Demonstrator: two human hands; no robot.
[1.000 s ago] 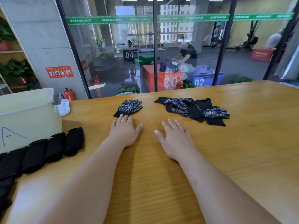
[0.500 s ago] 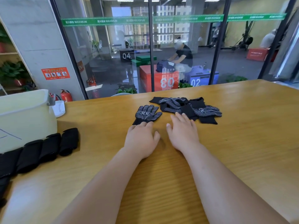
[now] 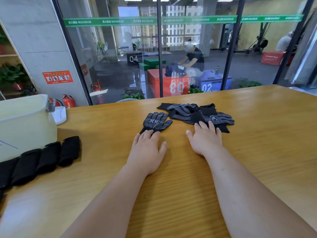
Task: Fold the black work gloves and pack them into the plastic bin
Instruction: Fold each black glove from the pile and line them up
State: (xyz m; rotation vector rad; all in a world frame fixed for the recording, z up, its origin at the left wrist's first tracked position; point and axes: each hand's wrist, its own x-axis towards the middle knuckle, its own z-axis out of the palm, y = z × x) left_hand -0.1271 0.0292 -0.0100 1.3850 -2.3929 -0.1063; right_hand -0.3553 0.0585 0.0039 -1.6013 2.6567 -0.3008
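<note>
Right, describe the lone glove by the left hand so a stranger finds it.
Start at the wooden table. Near its middle, left of the tangled glove pile, a single glove lies flat alone, its cuff at the fingertips of the left hand. Unlike the folded gloves beside the bin, it is spread out, white dots and logo up.

The plastic bin [image 3: 25, 127] stands at the worktop's [image 3: 257, 152] left, with the folded gloves [image 3: 42, 160] in a row before it. At the centre lies a single glove [image 3: 157, 121], and a glove pile [image 3: 197, 112] just right of it. The left hand [image 3: 147, 150] touches the single glove's near end, the right hand [image 3: 205, 140] the pile's.
</note>
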